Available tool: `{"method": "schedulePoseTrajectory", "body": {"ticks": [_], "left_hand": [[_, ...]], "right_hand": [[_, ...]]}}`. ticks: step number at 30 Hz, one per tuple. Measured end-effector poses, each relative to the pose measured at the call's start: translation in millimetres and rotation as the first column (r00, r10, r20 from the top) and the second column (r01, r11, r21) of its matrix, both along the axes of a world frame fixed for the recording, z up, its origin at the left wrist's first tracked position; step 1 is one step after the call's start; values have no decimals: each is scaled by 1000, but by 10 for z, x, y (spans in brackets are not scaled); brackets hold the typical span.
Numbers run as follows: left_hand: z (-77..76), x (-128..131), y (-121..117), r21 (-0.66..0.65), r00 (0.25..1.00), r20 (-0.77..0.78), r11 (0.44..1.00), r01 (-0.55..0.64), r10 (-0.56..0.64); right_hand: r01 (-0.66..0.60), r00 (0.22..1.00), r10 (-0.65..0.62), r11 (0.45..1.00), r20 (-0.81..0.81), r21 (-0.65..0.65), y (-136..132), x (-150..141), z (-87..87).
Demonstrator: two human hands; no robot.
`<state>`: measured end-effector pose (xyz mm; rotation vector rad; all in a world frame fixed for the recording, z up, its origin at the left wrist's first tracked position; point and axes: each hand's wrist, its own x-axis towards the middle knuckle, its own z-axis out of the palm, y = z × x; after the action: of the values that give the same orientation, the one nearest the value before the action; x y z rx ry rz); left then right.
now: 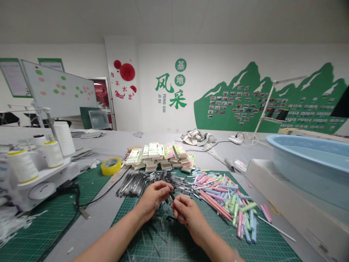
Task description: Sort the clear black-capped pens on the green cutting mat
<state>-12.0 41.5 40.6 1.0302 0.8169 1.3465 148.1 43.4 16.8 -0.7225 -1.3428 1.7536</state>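
My left hand (154, 199) and my right hand (188, 214) meet above the middle of the green cutting mat (196, 247). Between their pinched fingertips is a small dark pen part (172, 195), gripped from both sides; most of it is covered by the fingers. Just beyond my hands lies a heap of black and clear pen parts (133, 183). A few more black pen parts (154, 238) are scattered beneath my wrists. To the right of my right hand spreads a pile of pink, blue, green and purple pen barrels (218, 193).
Stacked small boxes (155, 151) stand behind the pens, with a roll of yellow tape (111, 166) to their left. A sewing machine with thread cones (53, 154) occupies the left side. At right, a blue basin (308, 171) rests on a white box (294, 203). Cloth pieces (195, 137) lie farther back.
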Motion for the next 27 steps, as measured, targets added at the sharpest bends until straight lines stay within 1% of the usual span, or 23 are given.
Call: {"method": "schedulePoseTrajectory", "body": {"ticks": [4, 6, 9, 12, 15, 17, 19, 20, 22, 23, 25, 27], "left_hand": [[23, -1, -18, -5, 997, 47, 998, 64, -64], [17, -5, -11, -10, 998, 46, 999, 43, -42], [-20, -15, 14, -15, 1000, 0, 1000, -9, 9], [-55, -16, 25, 4, 999, -30, 1000, -24, 24], [-62, -17, 34, 14, 998, -44, 999, -42, 42], [-53, -40, 62, 8, 996, -36, 997, -76, 76], [-40, -85, 105, -7, 989, -8, 989, -146, 146], [-35, -111, 126, -17, 982, 7, 982, -189, 189], [-33, -151, 149, -36, 965, 24, 965, -259, 260], [-38, -157, 148, -45, 962, 22, 962, -270, 271], [-55, -128, 116, -58, 973, -13, 971, -231, 230], [-75, -59, 64, -64, 989, -86, 989, -130, 124]], "right_hand": [[-5, 1000, 5, 1000, -6, 14, -9, 1, 10], [-6, 1000, 6, 1000, -12, 18, -12, 0, 14], [-15, 1000, 15, 1000, -13, 11, -18, -1, 11], [-27, 1000, 27, 1000, -8, 7, -28, -4, 8], [-28, 1000, 28, 1000, -13, 1, -28, -10, 12], [-28, 1000, 28, 1000, -8, -6, -19, -17, 10], [-18, 999, 18, 1000, 44, 8, -3, -27, -6], [-6, 996, 3, 999, 95, 34, 5, -34, -19], [15, 974, -42, 993, 224, 119, 21, -50, -51], [18, 958, -61, 988, 279, 155, 28, -57, -68], [5, 940, -67, 983, 335, 184, 36, -67, -99], [-4, 945, -53, 985, 323, 174, 41, -69, -122]]}}
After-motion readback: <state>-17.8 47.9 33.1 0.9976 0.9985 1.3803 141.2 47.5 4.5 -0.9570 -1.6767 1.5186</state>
